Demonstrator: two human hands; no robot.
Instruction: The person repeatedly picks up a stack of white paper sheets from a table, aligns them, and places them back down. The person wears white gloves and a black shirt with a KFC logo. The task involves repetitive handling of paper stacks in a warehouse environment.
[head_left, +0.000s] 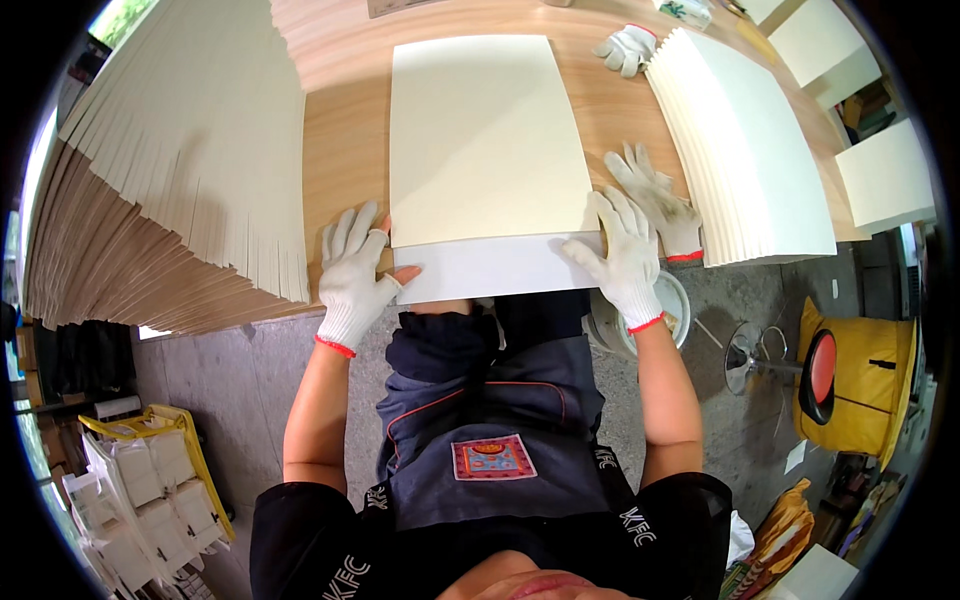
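Observation:
A large cream sheet (485, 140) lies on the table in front of me, with a paler white strip (490, 268) along its near edge. My left hand (352, 265), in a white knit glove with bare thumb and index tips, rests at the left end of the strip. Its thumb touches the strip, and its fingers are apart. My right hand (627, 255), also gloved, lies over the near right corner, thumb on the strip and fingers stretched along the sheet's edge. A loose, soiled glove (655, 200) lies just beyond it.
A tall fanned stack of sheets (190, 150) fills the left; another stack of cream boards (755, 150) stands at right. A second loose glove (628, 50) lies farther back. Below the table are a white bucket (675, 305), a metal stand (745, 360) and a yellow bag (860, 375).

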